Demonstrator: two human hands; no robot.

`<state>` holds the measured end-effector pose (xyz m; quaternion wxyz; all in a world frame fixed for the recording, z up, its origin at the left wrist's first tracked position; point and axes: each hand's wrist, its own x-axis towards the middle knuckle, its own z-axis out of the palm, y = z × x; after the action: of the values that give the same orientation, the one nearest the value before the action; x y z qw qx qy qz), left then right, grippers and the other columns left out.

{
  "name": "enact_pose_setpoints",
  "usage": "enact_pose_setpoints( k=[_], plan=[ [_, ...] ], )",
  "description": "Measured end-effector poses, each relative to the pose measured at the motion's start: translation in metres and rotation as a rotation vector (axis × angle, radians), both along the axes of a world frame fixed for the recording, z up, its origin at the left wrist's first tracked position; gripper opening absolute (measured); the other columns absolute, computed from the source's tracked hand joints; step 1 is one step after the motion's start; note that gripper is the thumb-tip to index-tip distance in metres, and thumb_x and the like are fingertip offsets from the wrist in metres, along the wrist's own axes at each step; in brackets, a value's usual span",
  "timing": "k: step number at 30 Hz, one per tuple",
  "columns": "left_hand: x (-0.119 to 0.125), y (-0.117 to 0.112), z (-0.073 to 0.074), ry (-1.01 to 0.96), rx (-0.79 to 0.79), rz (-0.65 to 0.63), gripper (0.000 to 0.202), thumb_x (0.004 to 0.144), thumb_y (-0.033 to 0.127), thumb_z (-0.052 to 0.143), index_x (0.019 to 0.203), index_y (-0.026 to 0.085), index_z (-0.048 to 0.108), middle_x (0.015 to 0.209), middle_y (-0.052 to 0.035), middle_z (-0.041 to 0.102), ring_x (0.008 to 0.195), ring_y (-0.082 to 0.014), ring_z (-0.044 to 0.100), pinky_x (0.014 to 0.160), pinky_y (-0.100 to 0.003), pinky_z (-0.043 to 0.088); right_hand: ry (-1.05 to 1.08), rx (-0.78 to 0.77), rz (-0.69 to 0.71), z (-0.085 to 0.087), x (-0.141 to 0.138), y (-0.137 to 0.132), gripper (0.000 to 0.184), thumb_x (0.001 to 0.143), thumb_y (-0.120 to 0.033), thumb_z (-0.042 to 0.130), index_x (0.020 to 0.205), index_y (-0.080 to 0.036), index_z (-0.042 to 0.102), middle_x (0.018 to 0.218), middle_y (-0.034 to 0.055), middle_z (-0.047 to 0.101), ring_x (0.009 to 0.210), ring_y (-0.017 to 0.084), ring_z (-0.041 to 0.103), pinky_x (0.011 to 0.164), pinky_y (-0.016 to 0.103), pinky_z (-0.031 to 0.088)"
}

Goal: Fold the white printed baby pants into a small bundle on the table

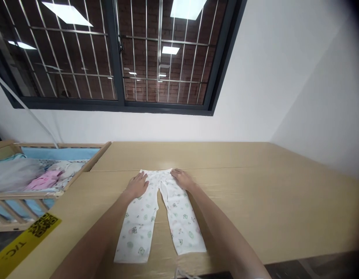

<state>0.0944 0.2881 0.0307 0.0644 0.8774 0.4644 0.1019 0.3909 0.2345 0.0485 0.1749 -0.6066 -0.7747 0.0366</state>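
A pair of small white baby trousers (156, 217) with a green and pink print lies flat on the wooden table (255, 193), waistband away from me and both legs spread toward me. My left hand (138, 185) rests palm down on the left side of the waistband, fingers stretched out. My right hand (182, 179) lies flat on the right side of the waistband, fingers extended. Neither hand grips the cloth.
A wooden baby cot (36, 174) with a blue lining and pink and white clothes stands to the left of the table. A yellow label (25, 240) is stuck at the table's near left corner. A barred window (115, 54) and white wall lie beyond.
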Motion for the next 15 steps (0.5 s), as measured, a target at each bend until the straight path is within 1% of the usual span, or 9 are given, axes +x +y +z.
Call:
enact_pose_setpoints(
  k=[3,6,7,9,10,11,12,13,15],
  plan=[
    [0.007,-0.005,0.011,-0.053,-0.012,-0.014,0.051,0.100,0.031,0.035,0.146,0.011,0.044,0.159,-0.0199,0.035,0.150,-0.0313,0.027,0.120,-0.052,0.028,0.133,-0.015,-0.026,-0.001,0.006,0.003,0.041,0.086,-0.001,0.050,0.114,-0.021,0.072,0.138,0.0072,0.063,0.136,0.024,0.051,0.115,0.037,0.037],
    [0.020,-0.031,0.029,-0.143,-0.004,-0.058,0.047,0.101,0.029,0.034,0.143,0.013,0.046,0.157,-0.0179,0.039,0.149,-0.0310,0.030,0.120,-0.052,0.025,0.242,-0.006,-0.106,-0.004,0.010,0.011,0.035,0.089,-0.006,0.051,0.112,-0.021,0.072,0.128,0.0074,0.069,0.124,0.022,0.061,0.107,0.032,0.045],
    [0.026,-0.046,0.035,-0.174,-0.003,-0.086,0.044,0.101,0.029,0.033,0.139,0.015,0.050,0.154,-0.0164,0.044,0.146,-0.0303,0.035,0.118,-0.051,0.027,0.289,-0.002,-0.152,-0.004,0.011,0.016,0.034,0.090,-0.007,0.050,0.114,-0.020,0.071,0.124,0.0081,0.071,0.119,0.021,0.064,0.104,0.031,0.048],
    [0.042,-0.081,0.047,-0.218,-0.032,-0.182,0.035,0.101,0.030,0.035,0.123,0.019,0.060,0.135,-0.0115,0.061,0.128,-0.0259,0.054,0.110,-0.044,0.038,0.383,0.004,-0.265,-0.004,0.014,0.028,0.034,0.091,-0.009,0.050,0.118,-0.017,0.068,0.117,0.0100,0.073,0.110,0.019,0.068,0.097,0.029,0.052],
    [0.051,-0.101,0.052,-0.225,-0.063,-0.246,0.031,0.100,0.029,0.037,0.112,0.022,0.065,0.123,-0.0077,0.067,0.117,-0.0226,0.061,0.103,-0.038,0.043,0.425,0.005,-0.328,-0.004,0.016,0.033,0.032,0.091,-0.010,0.051,0.118,-0.015,0.068,0.114,0.0111,0.074,0.106,0.019,0.070,0.094,0.028,0.053],
    [0.061,-0.121,0.055,-0.227,-0.101,-0.309,0.027,0.099,0.032,0.041,0.103,0.023,0.066,0.110,-0.0046,0.072,0.103,-0.0197,0.066,0.092,-0.032,0.048,0.462,0.002,-0.387,-0.002,0.017,0.039,0.030,0.091,-0.012,0.052,0.117,-0.014,0.068,0.111,0.0121,0.074,0.103,0.020,0.071,0.091,0.028,0.054],
    [0.070,-0.141,0.057,-0.220,-0.141,-0.363,0.026,0.097,0.038,0.046,0.098,0.024,0.067,0.099,-0.0026,0.073,0.089,-0.0183,0.068,0.079,-0.028,0.050,0.495,-0.004,-0.440,-0.001,0.019,0.043,0.029,0.090,-0.014,0.055,0.115,-0.013,0.068,0.110,0.0130,0.074,0.100,0.020,0.071,0.089,0.028,0.054],
    [0.079,-0.159,0.058,-0.211,-0.170,-0.402,0.026,0.096,0.042,0.049,0.093,0.025,0.068,0.090,-0.0016,0.074,0.079,-0.0182,0.068,0.069,-0.028,0.049,0.524,-0.011,-0.483,0.001,0.020,0.046,0.027,0.089,-0.016,0.057,0.113,-0.012,0.069,0.109,0.0135,0.074,0.099,0.020,0.071,0.088,0.028,0.054],
    [0.095,-0.191,0.056,-0.159,-0.230,-0.500,0.029,0.091,0.047,0.054,0.079,0.025,0.070,0.076,-0.0043,0.072,0.068,-0.0207,0.067,0.062,-0.030,0.045,0.572,-0.028,-0.540,0.006,0.020,0.048,0.023,0.087,-0.019,0.061,0.106,-0.011,0.070,0.107,0.0134,0.074,0.097,0.020,0.071,0.084,0.025,0.054]
  ],
)
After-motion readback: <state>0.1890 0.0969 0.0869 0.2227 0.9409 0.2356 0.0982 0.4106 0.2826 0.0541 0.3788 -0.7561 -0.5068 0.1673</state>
